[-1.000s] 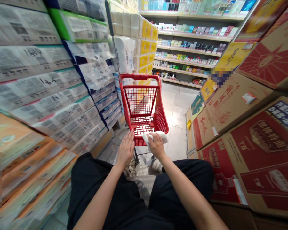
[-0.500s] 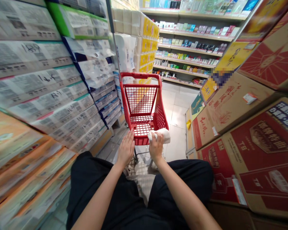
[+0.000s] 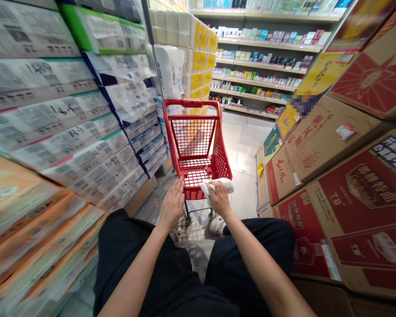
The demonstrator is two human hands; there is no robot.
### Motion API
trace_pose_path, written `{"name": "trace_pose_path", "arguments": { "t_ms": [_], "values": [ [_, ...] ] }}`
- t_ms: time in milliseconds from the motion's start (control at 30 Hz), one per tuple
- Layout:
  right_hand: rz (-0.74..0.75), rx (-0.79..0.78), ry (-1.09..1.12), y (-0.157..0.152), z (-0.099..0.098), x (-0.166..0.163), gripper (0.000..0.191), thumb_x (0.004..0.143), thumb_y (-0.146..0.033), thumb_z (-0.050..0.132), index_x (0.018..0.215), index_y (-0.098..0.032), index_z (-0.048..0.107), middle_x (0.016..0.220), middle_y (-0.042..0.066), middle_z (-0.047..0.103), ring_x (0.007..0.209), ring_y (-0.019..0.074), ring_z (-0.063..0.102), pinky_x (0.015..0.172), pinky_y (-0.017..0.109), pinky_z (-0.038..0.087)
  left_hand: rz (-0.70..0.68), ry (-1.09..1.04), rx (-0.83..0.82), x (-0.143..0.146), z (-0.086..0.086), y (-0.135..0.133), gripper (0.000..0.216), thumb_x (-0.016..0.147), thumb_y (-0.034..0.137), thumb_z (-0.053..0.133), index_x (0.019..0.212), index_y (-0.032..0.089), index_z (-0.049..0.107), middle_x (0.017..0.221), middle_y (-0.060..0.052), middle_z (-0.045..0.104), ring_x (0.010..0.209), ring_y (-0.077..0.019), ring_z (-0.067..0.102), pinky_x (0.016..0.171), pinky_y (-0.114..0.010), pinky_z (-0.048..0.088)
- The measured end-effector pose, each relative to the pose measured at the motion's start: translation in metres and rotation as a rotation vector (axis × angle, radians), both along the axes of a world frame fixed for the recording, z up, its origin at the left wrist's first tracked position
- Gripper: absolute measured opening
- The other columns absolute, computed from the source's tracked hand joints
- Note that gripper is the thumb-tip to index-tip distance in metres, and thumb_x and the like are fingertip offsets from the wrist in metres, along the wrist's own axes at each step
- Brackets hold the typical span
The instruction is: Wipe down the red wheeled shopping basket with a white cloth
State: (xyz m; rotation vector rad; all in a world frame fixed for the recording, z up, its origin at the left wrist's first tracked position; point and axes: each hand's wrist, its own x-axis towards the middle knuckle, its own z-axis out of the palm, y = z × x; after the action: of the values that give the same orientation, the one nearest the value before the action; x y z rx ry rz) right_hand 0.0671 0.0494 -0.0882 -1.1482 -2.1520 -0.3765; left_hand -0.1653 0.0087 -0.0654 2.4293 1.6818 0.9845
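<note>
A small red shopping cart (image 3: pixel 194 193) with a grid basket stands on the floor just ahead of my knees. My left hand (image 3: pixel 172 201) lies against the left corner of its near end, fingers stretched out and holding nothing. In my right hand (image 3: pixel 218 198) is a white cloth (image 3: pixel 229 185), bunched under the fingers at the near right corner of the basket rim. The cloth hides that part of the rim. Wheels of the cart show below the basket, close to my shoes.
Stacked white cartons (image 3: pixel 69 114) and orange packs (image 3: pixel 36 211) line the left side. Tissue packs (image 3: pixel 201 61) stand behind the cart. Cardboard boxes (image 3: pixel 359 189) crowd the right. Shelves of small goods (image 3: pixel 260 59) run across the back, beyond a tiled floor (image 3: pixel 240 154).
My right hand has turned and shifted slightly to the right with the cloth, its wrist swinging outward. My left hand stays at the cart's left corner.
</note>
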Motion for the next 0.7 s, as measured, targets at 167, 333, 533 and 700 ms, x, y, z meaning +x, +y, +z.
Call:
{"name": "trace_pose_path", "arguments": {
  "t_ms": [167,333,533,700],
  "values": [
    [0.109,0.0,-0.092,0.021,0.016,0.081,0.038,0.093,-0.013,0.044,0.127,-0.015,0.059,0.122,0.016,0.058,0.121,0.0266,0.051,0.108,0.049,0.045,-0.009,-0.018,0.006,0.001,-0.002,0.001,0.055,0.103,0.026,0.024,0.157,0.022,0.017,0.161,-0.006,0.03,0.149,-0.0203,0.025,0.12,-0.046,0.029],
    [-0.077,-0.016,0.173,0.005,0.012,0.046,0.042,0.092,-0.011,0.04,0.132,-0.016,0.054,0.125,0.017,0.053,0.124,0.0284,0.047,0.106,0.052,0.045,0.01,-0.059,0.006,0.004,-0.005,0.001,0.055,0.103,0.025,0.025,0.157,0.022,0.017,0.16,-0.006,0.03,0.149,-0.0202,0.025,0.12,-0.046,0.029],
    [-0.221,-0.091,0.268,-0.025,0.002,-0.078,0.043,0.093,-0.013,0.045,0.134,-0.017,0.053,0.126,0.015,0.05,0.125,0.0289,0.041,0.108,0.053,0.039,0.003,-0.037,0.011,0.004,-0.005,0.0,0.054,0.102,0.024,0.025,0.156,0.02,0.019,0.16,-0.008,0.03,0.149,-0.0207,0.025,0.12,-0.046,0.028],
    [-0.183,-0.091,0.2,-0.024,0.002,-0.116,0.042,0.093,-0.019,0.051,0.135,-0.016,0.054,0.126,0.015,0.053,0.122,0.029,0.042,0.108,0.049,0.039,0.002,-0.009,0.005,0.001,-0.005,0.0,0.054,0.102,0.023,0.025,0.156,0.019,0.021,0.16,-0.008,0.03,0.149,-0.0211,0.025,0.12,-0.046,0.028]
  ]
}}
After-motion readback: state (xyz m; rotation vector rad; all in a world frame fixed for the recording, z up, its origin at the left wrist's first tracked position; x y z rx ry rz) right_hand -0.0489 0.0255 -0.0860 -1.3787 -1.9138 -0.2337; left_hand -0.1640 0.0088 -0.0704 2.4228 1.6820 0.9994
